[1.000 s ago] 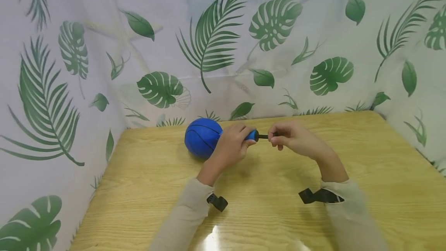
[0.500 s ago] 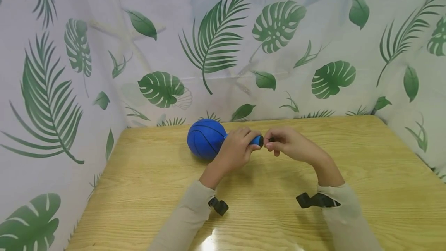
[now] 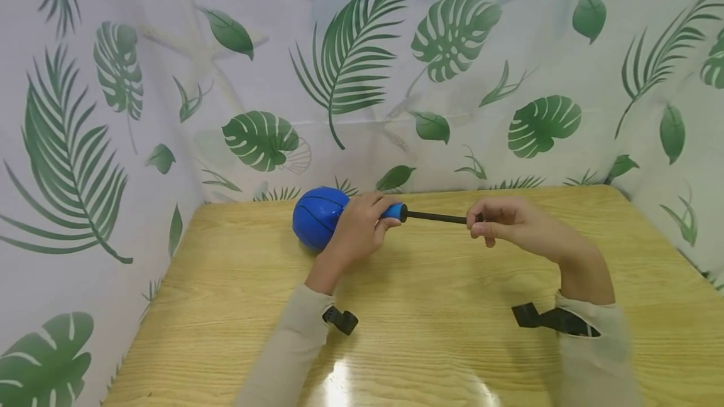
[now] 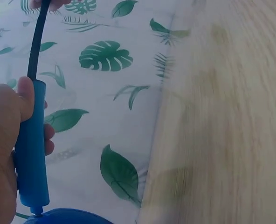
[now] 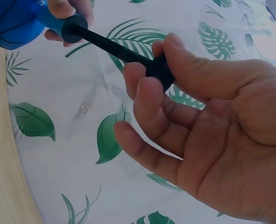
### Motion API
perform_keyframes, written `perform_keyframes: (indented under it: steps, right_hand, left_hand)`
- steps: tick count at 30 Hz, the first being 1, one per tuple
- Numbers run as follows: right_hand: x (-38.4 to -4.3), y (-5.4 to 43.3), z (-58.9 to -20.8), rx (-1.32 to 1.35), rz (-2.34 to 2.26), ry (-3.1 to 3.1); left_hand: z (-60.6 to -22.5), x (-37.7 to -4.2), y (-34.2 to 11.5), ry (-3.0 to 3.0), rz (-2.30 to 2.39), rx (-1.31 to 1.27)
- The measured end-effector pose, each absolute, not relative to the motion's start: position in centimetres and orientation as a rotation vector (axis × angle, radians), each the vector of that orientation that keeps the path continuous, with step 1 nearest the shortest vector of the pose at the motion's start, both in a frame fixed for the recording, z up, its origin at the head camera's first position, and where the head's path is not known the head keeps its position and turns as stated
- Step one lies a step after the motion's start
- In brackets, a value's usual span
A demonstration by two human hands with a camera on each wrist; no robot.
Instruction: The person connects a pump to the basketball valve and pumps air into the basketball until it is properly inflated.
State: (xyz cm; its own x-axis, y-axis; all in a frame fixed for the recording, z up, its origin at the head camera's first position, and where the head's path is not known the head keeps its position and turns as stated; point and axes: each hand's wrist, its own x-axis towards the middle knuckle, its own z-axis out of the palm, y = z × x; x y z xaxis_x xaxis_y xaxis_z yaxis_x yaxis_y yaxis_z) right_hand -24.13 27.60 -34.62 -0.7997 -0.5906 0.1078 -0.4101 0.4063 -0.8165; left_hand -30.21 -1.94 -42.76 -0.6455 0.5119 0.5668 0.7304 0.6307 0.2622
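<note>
A blue hand pump [image 4: 33,149] joins at its tip to a blue ball with black lines [image 3: 318,218]. My left hand [image 3: 357,222] grips the pump's barrel, thumb and fingers wrapped round it. From the barrel's end a black rod [image 3: 435,216] stands well out to the right. My right hand [image 3: 515,225] pinches the black knob [image 5: 160,73] at the rod's end between thumb and fingers, its other fingers loosely bent in the right wrist view. The ball is partly hidden behind the left hand in the head view.
The wooden table [image 3: 430,331] spreads beneath both forearms. Behind it and at both sides hangs a white cloth with green leaves [image 3: 362,162]. Each sleeve has a black camera strap, as on the right wrist [image 3: 557,320].
The rod first slid nearly all the way into the barrel as my hands came together. Now my right hand has drawn it far out to the right; the left hand and ball shifted slightly left.
</note>
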Motion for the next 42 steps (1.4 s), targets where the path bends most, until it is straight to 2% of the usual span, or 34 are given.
perform_keyframes:
  steps: [12, 19, 26, 37, 42]
  right_hand:
    - [-24.1, 27.0, -34.4, -0.935, -1.365, 2.541]
    - [-25.0, 24.2, -35.7, -0.803, -1.342, 2.542]
    - [-26.0, 22.2, -37.5, -0.796, -1.431, 2.448]
    - [-25.9, 22.4, -37.4, -0.856, -1.375, 2.421]
    - [-25.5, 24.0, -36.5, -0.873, -1.37, 2.391]
  left_hand:
    - [-42.3, -29.5, -1.5, -2.4, -0.621, -0.987]
    - [-42.6, -29.0, -0.4, -2.343, -0.584, -1.046]
    - [-43.1, -28.5, 0.5, -2.365, -0.553, -1.069]
    - [-42.8, -29.0, -0.2, -2.396, -0.683, -1.106]
    - [-42.7, -29.5, -1.2, -2.413, -0.694, -1.069]
